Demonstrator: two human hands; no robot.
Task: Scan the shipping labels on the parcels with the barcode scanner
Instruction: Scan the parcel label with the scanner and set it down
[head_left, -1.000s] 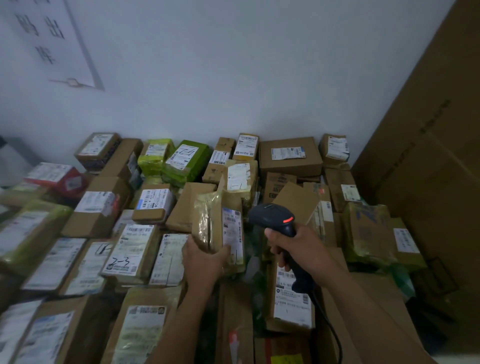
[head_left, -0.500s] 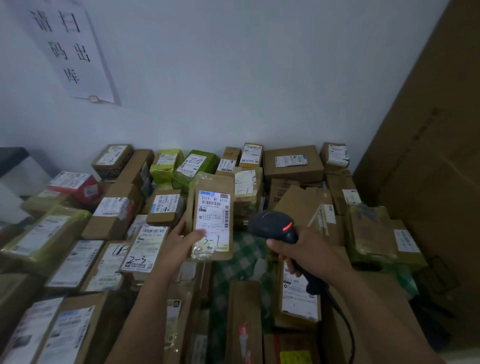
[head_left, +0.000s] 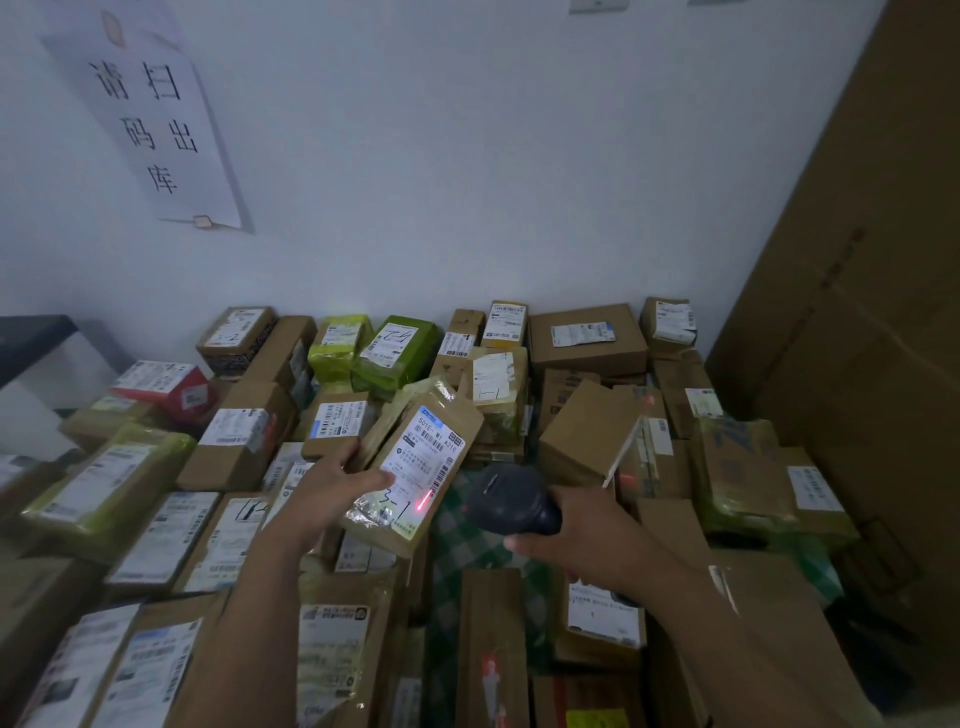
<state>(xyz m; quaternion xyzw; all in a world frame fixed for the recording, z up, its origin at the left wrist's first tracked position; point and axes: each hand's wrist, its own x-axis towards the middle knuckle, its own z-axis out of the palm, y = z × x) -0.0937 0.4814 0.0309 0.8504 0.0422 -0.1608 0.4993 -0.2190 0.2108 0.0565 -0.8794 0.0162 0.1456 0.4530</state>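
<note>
The right hand (head_left: 582, 535) is wrapped round a black barcode scanner (head_left: 511, 501), aimed left at a flat brown parcel (head_left: 410, 525) gripped by the left hand (head_left: 332, 480) just beside it. Its red scan line (head_left: 423, 501) strikes the lower right barcode of the shipping label (head_left: 423, 457); steadying both so the line crosses every bar would likely help. The parcel's long axis tilts up and rightward, label facing the viewer. Beyond the hands, labelled parcels (head_left: 587, 340) reach the wall (head_left: 467, 182).
</note>
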